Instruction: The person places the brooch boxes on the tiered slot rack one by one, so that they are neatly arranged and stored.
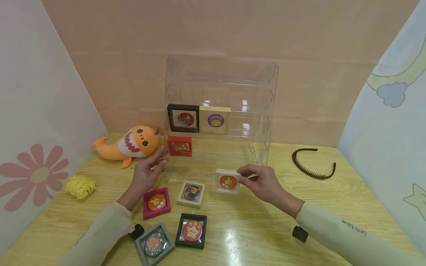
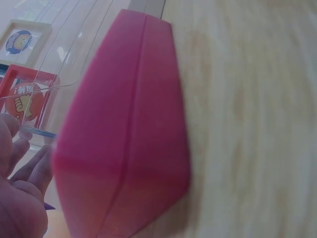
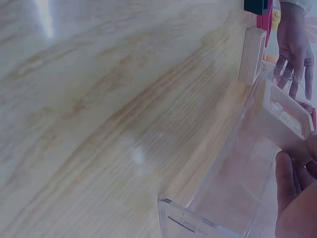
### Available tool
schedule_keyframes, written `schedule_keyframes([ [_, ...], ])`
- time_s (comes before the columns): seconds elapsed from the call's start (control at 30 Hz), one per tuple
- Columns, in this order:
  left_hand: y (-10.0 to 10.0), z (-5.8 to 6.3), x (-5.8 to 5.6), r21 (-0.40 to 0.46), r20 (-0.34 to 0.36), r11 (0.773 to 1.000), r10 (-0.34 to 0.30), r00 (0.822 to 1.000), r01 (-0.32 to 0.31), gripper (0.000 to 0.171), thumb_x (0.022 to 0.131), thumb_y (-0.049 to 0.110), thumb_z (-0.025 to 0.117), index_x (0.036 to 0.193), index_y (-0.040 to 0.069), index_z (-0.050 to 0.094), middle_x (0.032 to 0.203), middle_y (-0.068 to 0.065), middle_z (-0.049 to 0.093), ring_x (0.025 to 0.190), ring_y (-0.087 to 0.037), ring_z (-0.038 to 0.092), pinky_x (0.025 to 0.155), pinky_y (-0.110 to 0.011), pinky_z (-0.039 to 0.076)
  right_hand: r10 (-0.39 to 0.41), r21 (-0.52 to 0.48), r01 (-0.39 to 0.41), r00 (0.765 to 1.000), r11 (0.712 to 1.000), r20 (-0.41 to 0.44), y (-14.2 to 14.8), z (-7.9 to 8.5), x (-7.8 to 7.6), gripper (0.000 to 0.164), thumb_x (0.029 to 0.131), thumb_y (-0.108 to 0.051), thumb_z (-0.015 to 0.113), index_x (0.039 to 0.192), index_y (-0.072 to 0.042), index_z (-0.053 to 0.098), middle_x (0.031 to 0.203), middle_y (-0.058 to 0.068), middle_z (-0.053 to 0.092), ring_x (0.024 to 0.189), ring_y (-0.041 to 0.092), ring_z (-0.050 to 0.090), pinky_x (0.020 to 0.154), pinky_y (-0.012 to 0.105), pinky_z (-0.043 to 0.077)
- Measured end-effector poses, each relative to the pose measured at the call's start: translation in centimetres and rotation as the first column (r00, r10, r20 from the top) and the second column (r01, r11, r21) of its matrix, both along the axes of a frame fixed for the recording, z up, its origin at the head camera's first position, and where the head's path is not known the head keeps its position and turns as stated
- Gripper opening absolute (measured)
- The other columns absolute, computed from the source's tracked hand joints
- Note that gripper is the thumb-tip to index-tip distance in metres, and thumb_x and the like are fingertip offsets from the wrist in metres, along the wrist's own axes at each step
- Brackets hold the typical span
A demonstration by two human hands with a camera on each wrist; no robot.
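Note:
My right hand (image 1: 266, 184) pinches the right edge of a cream square display frame (image 1: 227, 181) holding an orange thumbs-up badge. That frame is in front of the lowest tier of a clear acrylic rack (image 1: 246, 82). With its fingers extended, my left hand (image 1: 146, 176) touches the rack's lower left side. On the rack, a black frame (image 1: 169, 120) and a pale yellow frame (image 1: 215, 109) stand side by side, above a red frame (image 1: 179, 146). The left wrist view is largely filled by the magenta frame (image 2: 119, 109) on the table.
In front of the rack lie a wood-coloured frame (image 1: 191, 193), a dark frame (image 1: 191, 230) and a grey frame (image 1: 154, 244). An orange shark plush (image 1: 128, 145) and yellow yarn (image 1: 81, 186) are left. A brown headband (image 1: 309, 173) lies right.

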State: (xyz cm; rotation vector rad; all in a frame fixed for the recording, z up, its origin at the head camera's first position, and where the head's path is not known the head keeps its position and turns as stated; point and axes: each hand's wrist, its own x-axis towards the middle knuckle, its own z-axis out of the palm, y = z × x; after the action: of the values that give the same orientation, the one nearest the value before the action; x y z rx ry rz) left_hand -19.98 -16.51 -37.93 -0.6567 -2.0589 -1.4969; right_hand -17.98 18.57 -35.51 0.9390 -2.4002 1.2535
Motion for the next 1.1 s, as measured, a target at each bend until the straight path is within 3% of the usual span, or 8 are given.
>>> schedule_keyframes([
  [0.2, 0.0, -0.1, 0.0, 0.005, 0.008, 1.0, -0.003, 1.0, 0.003, 0.044, 0.085, -0.019, 0.056, 0.129, -0.015, 0.047, 0.118, -0.031, 0.055, 0.093, -0.049, 0.059, 0.07, -0.019, 0.053, 0.008, -0.004, -0.008, 1.0, 1.0, -0.014, 0.2, 0.1, -1.0, 0.01, 0.083, -0.006, 0.073, 0.092, -0.004, 0.071, 0.087, 0.004, 0.07, 0.076, 0.019, 0.068, 0.06, 0.025, 0.057],
  [1.1, 0.0, 0.1, 0.2, -0.015, 0.01, 1.0, 0.02, 1.0, -0.02, 0.044, 0.085, -0.019, 0.057, 0.128, -0.014, 0.049, 0.118, -0.03, 0.056, 0.094, -0.047, 0.06, 0.073, -0.018, 0.052, -0.098, -0.075, 0.093, 0.993, 0.993, -0.071, -2.6, 5.0, -4.5, 0.011, 0.086, -0.009, 0.071, 0.093, -0.001, 0.07, 0.085, 0.006, 0.07, 0.076, 0.017, 0.067, 0.062, 0.028, 0.057],
])
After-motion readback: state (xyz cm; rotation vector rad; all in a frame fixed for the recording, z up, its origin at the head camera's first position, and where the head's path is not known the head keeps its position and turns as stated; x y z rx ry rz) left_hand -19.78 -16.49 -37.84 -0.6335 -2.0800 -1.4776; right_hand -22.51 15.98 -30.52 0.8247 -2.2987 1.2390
